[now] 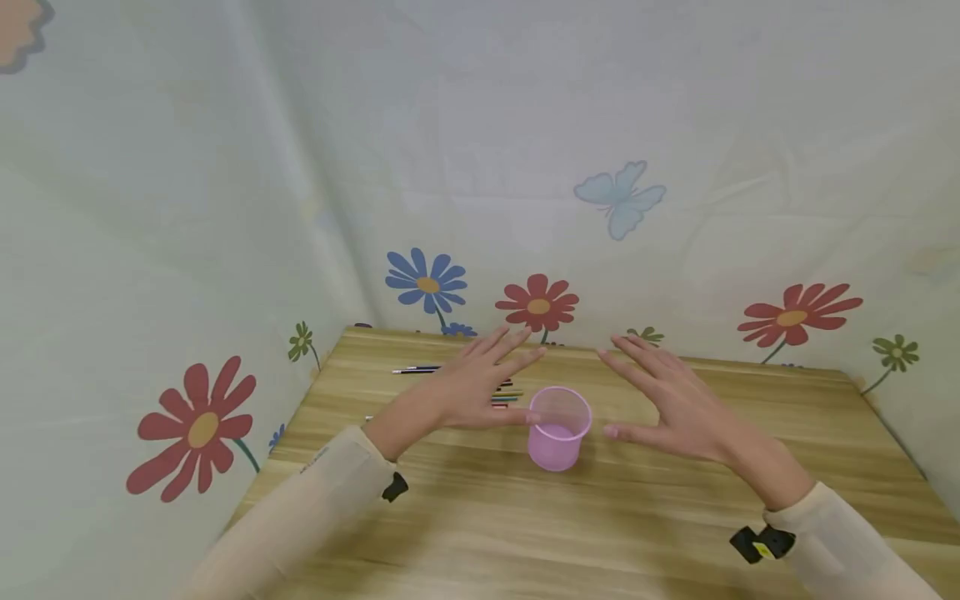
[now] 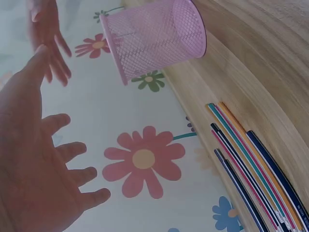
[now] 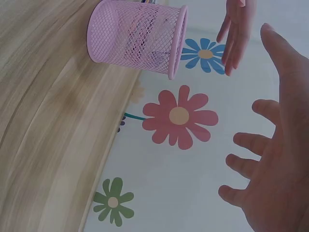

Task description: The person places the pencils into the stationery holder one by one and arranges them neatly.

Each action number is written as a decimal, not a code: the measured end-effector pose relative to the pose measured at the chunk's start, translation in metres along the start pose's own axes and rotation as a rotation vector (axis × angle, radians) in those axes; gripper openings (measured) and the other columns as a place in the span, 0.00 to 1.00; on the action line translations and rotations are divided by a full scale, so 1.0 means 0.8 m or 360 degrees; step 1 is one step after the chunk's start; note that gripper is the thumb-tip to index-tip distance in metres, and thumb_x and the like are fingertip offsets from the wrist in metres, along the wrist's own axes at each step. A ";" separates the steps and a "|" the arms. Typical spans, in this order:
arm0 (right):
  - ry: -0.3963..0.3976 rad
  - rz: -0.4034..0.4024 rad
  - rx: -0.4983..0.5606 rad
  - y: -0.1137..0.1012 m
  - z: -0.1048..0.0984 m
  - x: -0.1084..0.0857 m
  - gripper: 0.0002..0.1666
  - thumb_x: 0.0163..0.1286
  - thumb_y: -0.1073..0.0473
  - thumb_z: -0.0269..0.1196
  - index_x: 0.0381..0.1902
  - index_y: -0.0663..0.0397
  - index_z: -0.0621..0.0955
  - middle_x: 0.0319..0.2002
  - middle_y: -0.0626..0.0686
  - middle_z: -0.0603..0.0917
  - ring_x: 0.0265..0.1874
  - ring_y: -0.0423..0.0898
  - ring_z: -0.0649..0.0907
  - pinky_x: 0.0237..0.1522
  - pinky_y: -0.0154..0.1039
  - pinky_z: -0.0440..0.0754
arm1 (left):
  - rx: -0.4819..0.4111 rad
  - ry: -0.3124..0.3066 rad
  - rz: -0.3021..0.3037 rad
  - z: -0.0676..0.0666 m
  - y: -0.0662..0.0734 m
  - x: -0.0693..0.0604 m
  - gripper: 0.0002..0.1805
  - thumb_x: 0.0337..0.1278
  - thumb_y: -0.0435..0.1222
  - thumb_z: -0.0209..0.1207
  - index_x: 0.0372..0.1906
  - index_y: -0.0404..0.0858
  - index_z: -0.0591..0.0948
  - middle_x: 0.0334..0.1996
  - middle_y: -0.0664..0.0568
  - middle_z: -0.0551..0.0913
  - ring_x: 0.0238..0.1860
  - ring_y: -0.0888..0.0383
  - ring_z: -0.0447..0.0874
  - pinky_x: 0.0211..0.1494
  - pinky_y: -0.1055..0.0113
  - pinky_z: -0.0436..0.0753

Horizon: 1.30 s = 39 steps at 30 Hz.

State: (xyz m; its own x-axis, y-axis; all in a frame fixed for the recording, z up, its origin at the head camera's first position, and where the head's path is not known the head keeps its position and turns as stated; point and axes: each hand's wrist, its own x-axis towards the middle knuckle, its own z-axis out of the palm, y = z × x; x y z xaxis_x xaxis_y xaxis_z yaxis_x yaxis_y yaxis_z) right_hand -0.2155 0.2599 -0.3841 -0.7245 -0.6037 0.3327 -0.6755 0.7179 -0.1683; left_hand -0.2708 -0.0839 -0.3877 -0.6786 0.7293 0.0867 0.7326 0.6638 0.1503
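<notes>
A pink mesh pen holder point(image 1: 556, 446) stands upright on the wooden table, and no pencils show inside it. My left hand point(image 1: 480, 387) hovers to its left with fingers spread and nothing in them. On the other side my right hand point(image 1: 675, 404) is held in the air, fingers apart, also holding nothing. Several pencils point(image 2: 256, 164) in dark blue, pink, teal and orange lie side by side on the table; in the head view the left hand partly covers them. The pen holder point(image 3: 137, 36) appears apart from the right hand in the right wrist view.
The wooden table point(image 1: 480, 533) meets a white cloth backdrop point(image 1: 480, 167) printed with flowers and a butterfly along its far edge. More of this cloth hangs at the left and right sides. A dark wrist device point(image 1: 762, 543) sits on the right sleeve.
</notes>
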 end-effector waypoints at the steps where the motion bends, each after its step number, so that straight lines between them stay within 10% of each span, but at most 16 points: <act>1: 0.0004 -0.0002 0.0002 0.000 -0.001 0.000 0.59 0.64 0.31 0.72 0.85 0.42 0.61 0.84 0.57 0.56 0.81 0.66 0.57 0.72 0.77 0.59 | 0.0013 0.0004 -0.0002 0.000 -0.002 0.001 0.54 0.63 0.75 0.53 0.87 0.62 0.48 0.87 0.58 0.37 0.86 0.49 0.29 0.82 0.37 0.48; 11: 0.0075 0.0105 0.0236 -0.003 0.011 -0.008 0.59 0.64 0.37 0.76 0.86 0.36 0.58 0.83 0.54 0.60 0.79 0.66 0.63 0.69 0.76 0.65 | -0.0102 0.0186 -0.0120 0.005 -0.061 0.005 0.43 0.69 0.64 0.62 0.82 0.54 0.66 0.82 0.49 0.61 0.82 0.44 0.55 0.80 0.41 0.62; 22: 0.0222 0.0213 0.0733 -0.003 0.071 -0.004 0.54 0.63 0.51 0.80 0.81 0.50 0.67 0.77 0.56 0.71 0.75 0.58 0.71 0.70 0.66 0.72 | -0.0438 0.0225 -0.0471 0.055 -0.128 0.026 0.29 0.69 0.43 0.70 0.69 0.36 0.79 0.61 0.45 0.82 0.64 0.46 0.79 0.70 0.51 0.78; 28: 0.0296 0.0265 0.0998 -0.007 0.105 0.000 0.48 0.63 0.59 0.79 0.78 0.51 0.71 0.73 0.55 0.77 0.72 0.56 0.74 0.68 0.65 0.75 | -0.0623 0.0296 -0.0541 0.084 -0.136 0.052 0.21 0.68 0.38 0.71 0.61 0.34 0.84 0.54 0.46 0.86 0.56 0.49 0.84 0.63 0.55 0.83; 39: 0.0324 0.0368 0.1190 -0.020 0.137 0.002 0.49 0.62 0.61 0.80 0.76 0.64 0.69 0.73 0.62 0.75 0.71 0.63 0.74 0.66 0.62 0.78 | -0.0551 0.0182 -0.0666 0.123 -0.138 0.078 0.14 0.71 0.38 0.68 0.55 0.38 0.87 0.48 0.48 0.87 0.51 0.52 0.85 0.59 0.54 0.84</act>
State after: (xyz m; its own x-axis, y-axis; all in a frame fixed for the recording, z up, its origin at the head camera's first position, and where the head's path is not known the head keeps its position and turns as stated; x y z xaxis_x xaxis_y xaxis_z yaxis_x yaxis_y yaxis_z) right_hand -0.2211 0.2091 -0.4827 -0.8665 -0.3416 0.3639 -0.4769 0.3517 -0.8055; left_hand -0.3885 -0.0954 -0.4954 -0.9235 0.3800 0.0534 0.3526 0.7857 0.5083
